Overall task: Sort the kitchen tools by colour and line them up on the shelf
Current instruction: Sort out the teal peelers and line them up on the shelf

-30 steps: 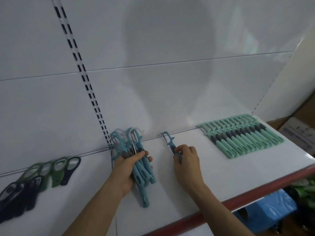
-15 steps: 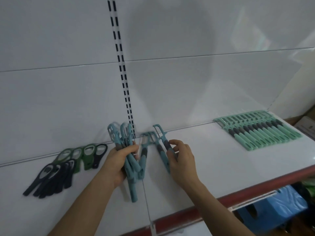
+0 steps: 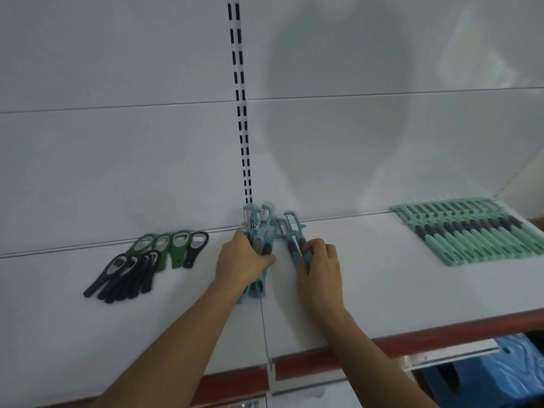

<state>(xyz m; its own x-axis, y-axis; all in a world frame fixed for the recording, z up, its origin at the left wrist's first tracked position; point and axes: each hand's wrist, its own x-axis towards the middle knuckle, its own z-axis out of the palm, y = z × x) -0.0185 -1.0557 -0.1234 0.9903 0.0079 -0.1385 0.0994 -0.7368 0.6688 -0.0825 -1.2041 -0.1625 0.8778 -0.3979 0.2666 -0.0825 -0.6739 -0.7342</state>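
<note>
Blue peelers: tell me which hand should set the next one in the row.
Right. The right hand pinches loose blue peelers lying on the shelf and can position them; the left hand is occupied gripping the bundle.

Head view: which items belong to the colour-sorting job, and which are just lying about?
Job: left hand gripping blue peeler bundle; right hand pinching blue peeler; mint peeler row; bottle openers; shelf.
Lying about: blue stool below the shelf; slotted upright on the back wall.

White wall panels [image 3: 117, 148], slotted upright [image 3: 242, 113], blue stool [image 3: 485, 375]
</note>
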